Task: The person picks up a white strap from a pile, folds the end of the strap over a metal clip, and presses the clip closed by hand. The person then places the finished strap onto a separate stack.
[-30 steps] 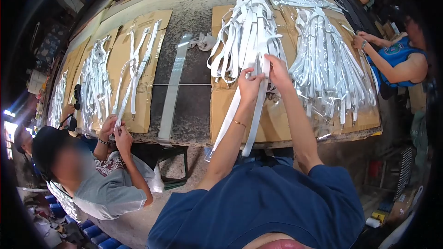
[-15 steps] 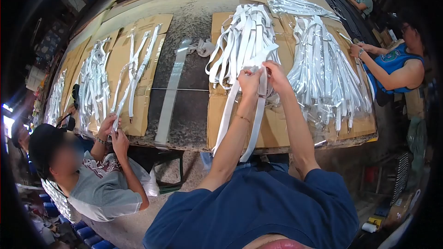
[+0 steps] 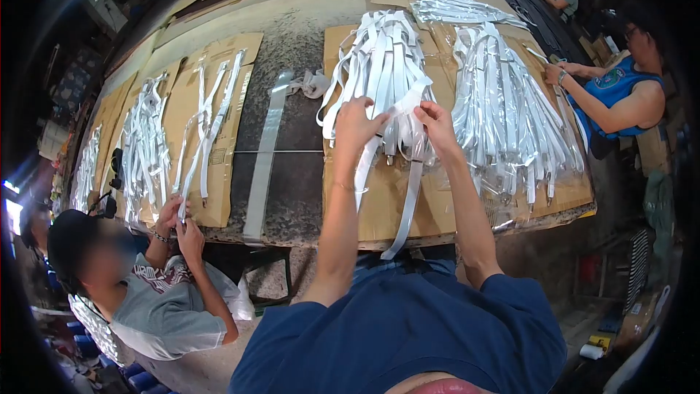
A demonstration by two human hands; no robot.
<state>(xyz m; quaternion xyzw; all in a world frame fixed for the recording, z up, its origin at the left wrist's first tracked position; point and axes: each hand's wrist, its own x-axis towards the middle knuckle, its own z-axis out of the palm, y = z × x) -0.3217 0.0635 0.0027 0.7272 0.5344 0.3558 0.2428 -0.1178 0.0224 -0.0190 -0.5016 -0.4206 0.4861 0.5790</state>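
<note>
A white strap [image 3: 413, 98] stretches between my two hands above the cardboard. My left hand [image 3: 356, 125] closes on it at the left, thumb toward the middle, with a length hanging below. On the other side my right hand [image 3: 436, 124] pinches the strap between thumb and fingertips. One loose tail [image 3: 407, 213] drops past the table's front edge. Just behind my hands lies a thick bundle of white straps [image 3: 386, 44], some with metal clips at their ends. To the right is another bundle of straps [image 3: 487, 95], partly under clear plastic.
A cardboard sheet [image 3: 343, 211] covers the table here. Left of it, a clear tape strip [image 3: 264, 182] and a crumpled plastic bag [image 3: 313, 84] lie on the dark tabletop. A co-worker at left [image 3: 157, 306] holds straps; another at right [image 3: 620, 98] works at the table edge.
My left hand has moved left, away from my right hand, and its fingers have loosened. The strap between them is more spread out. The camera view has shifted slightly.
</note>
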